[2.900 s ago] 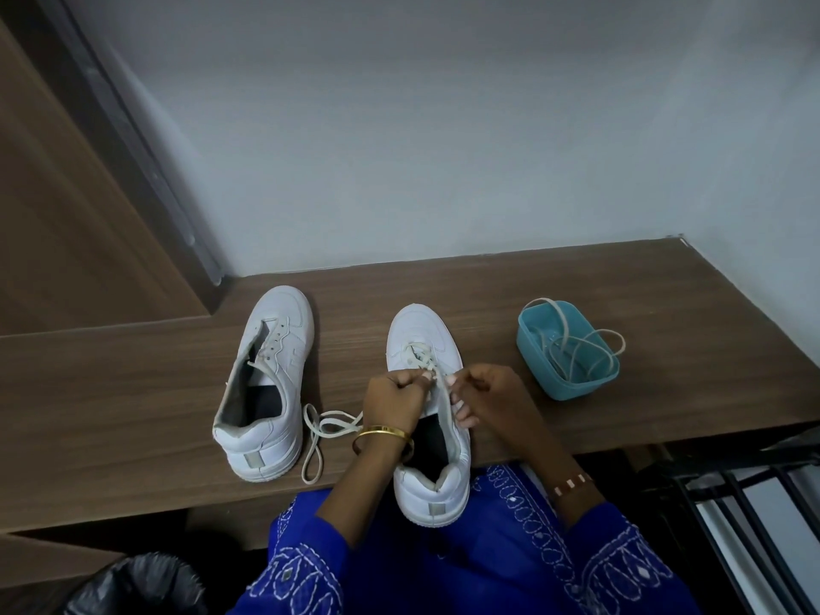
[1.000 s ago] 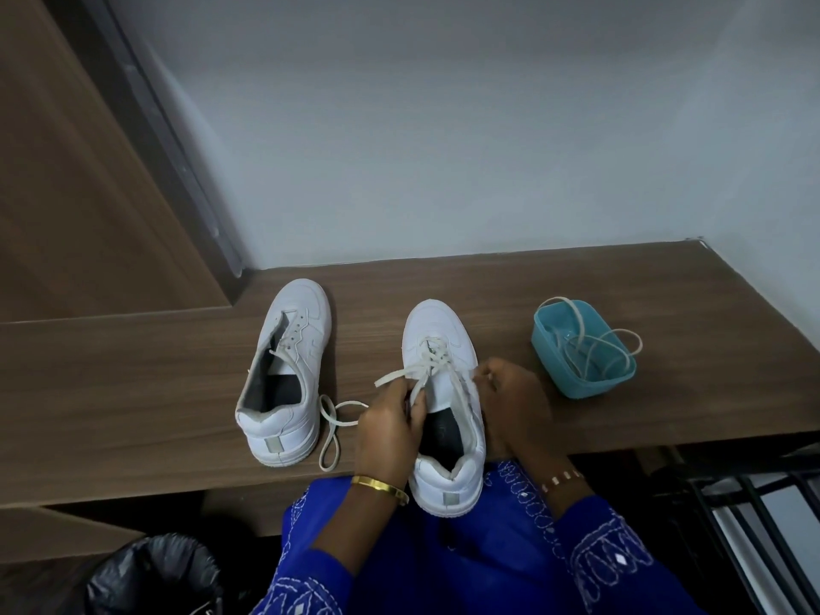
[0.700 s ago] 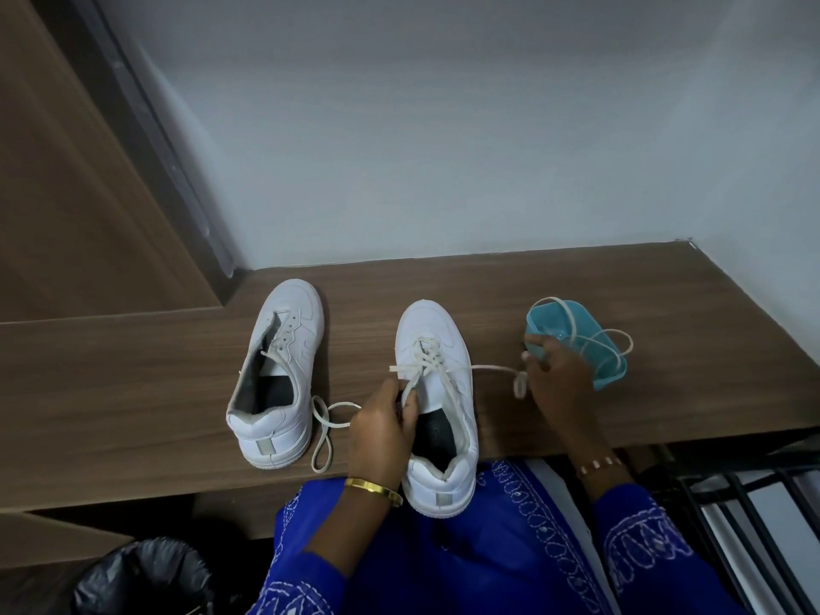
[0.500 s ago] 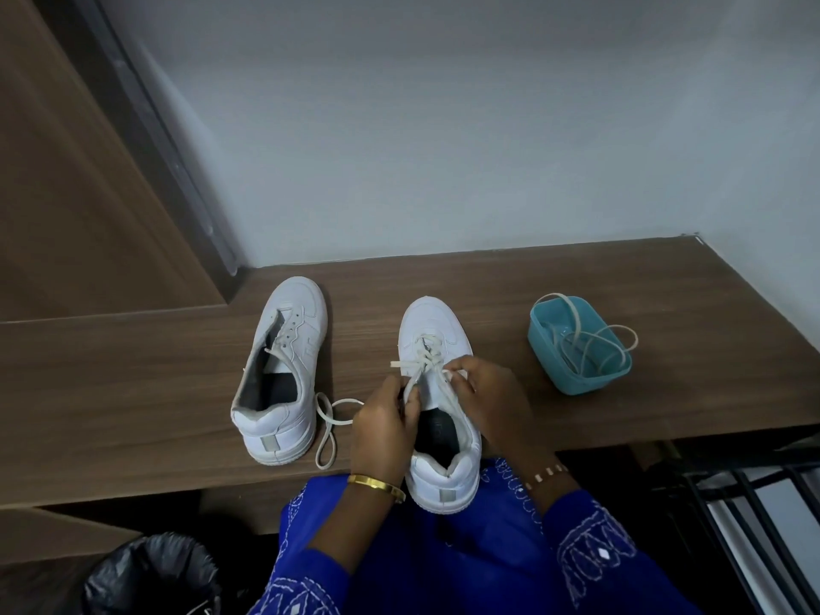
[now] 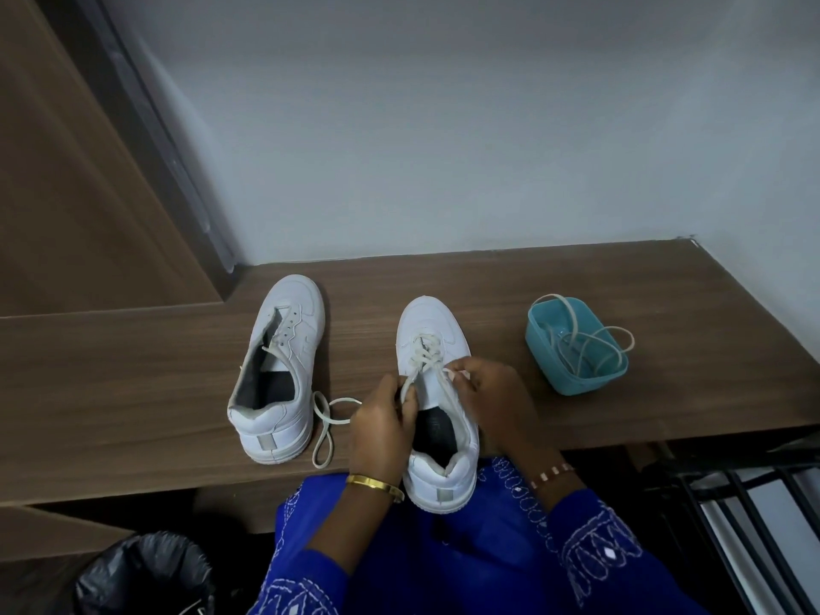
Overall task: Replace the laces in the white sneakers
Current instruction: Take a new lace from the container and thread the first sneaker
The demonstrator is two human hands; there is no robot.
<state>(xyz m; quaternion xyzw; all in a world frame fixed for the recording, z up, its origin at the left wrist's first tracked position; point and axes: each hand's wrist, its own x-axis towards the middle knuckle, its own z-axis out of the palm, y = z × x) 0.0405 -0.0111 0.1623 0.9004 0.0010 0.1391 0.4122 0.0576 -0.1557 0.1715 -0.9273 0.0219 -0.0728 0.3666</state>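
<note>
Sneaker (image 5: 437,392) lies toe-away between both hands; left hand (image 5: 384,430) and right hand (image 5: 490,399) each pinch a lace (image 5: 423,355) end.

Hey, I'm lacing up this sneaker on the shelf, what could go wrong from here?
The sneaker overhangs the shelf edge at its heel; a hard tug by the left hand or right hand on the lace might tip it off. The loose lace beside the other sneaker could snag your wrist and drag.
</note>
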